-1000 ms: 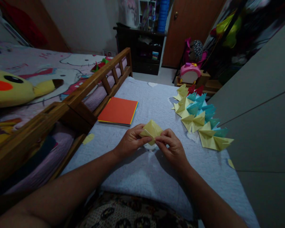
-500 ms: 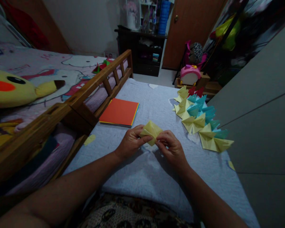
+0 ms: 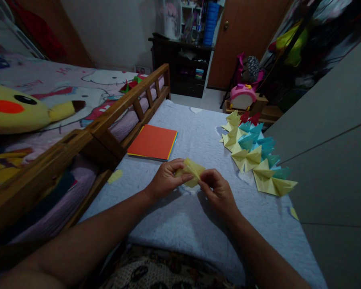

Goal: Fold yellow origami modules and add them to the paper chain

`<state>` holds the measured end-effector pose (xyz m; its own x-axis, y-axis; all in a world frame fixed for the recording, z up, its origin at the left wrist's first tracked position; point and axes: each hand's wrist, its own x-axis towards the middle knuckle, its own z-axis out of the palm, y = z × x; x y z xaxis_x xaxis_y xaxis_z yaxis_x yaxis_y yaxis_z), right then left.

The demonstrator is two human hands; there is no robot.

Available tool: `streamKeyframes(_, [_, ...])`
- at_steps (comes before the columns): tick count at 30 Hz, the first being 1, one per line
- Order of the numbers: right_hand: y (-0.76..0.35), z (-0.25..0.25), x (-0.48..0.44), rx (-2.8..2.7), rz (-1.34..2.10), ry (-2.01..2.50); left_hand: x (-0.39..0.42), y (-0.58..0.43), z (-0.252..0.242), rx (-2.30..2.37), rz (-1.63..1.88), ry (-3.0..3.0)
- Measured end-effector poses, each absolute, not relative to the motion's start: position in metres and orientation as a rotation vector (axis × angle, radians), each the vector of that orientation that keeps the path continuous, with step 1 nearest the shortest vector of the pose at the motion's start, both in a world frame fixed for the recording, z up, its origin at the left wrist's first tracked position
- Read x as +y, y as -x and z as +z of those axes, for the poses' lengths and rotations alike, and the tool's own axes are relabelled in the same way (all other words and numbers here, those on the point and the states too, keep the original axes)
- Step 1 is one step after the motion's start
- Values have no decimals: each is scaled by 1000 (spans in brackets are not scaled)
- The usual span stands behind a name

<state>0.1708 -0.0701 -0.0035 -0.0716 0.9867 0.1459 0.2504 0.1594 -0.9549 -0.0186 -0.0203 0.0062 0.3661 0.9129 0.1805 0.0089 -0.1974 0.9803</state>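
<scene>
Between my hands, just above the bed sheet, is a folded yellow paper (image 3: 193, 172), roughly diamond-shaped with creases. My left hand (image 3: 168, 176) grips its left side, thumb across the front and fingers behind. With thumb and forefinger, my right hand (image 3: 215, 186) pinches its right edge. Beyond my left hand lies a stack of square coloured paper (image 3: 153, 141), orange on top with yellow and blue edges below. To the right stand rows of folded paper pieces: yellow ones (image 3: 247, 157), teal ones (image 3: 252, 136) and red ones (image 3: 250, 118) at the far end.
A wooden bed rail (image 3: 129, 98) runs along the left, with a yellow plush toy (image 3: 24, 108) on the bed behind it. A pale cabinet (image 3: 333, 160) borders the right side. The patterned sheet (image 3: 186, 228) lies under my hands.
The yellow paper has tilted and its right side is now pinched narrower by my right fingers. Both hands keep their hold in nearly the same place. The view has shifted slightly.
</scene>
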Motion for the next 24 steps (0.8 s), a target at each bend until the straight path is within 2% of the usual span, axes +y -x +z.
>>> streamKeyframes(11, [-166,-4,-71,-1475,1074,1286,-25,12,-5,870,1089,-1366])
streamKeyframes(19, [-168,-4,-71,-1478,1058,1286,-25,16,1,778,878,-1263])
streamKeyframes(24, [-168,-4,-71,-1495,1074,1267,-23,15,4,808,920,-1241])
